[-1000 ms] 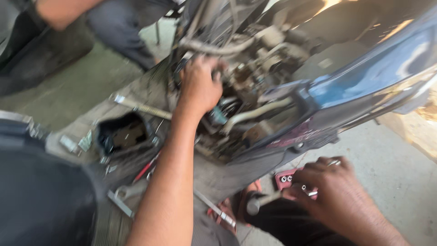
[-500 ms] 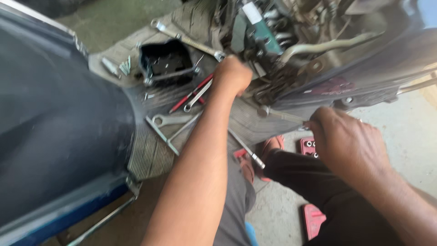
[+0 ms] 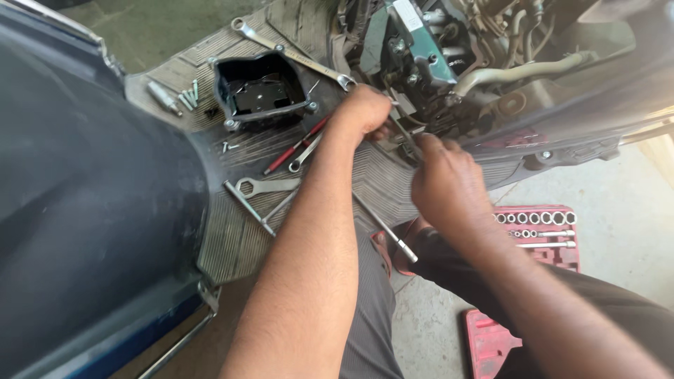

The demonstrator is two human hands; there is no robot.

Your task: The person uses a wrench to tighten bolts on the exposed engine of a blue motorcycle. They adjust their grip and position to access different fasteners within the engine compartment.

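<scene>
Two hands at the exposed scooter engine: left hand curled shut against its lower edge, grip contents hidden; right hand just beside, fingers closed on a thin metal rod. Spanners and black cover lying on ribbed floorboard.

Both arms stretched forward and angled toward each other. The left hand is curled into a loose fist, knuckles up, wrist straight, bare forearm running back down the middle. The right hand sits just right of and below those left fingers, back of hand up, fingers bent and pointing forward.
</scene>
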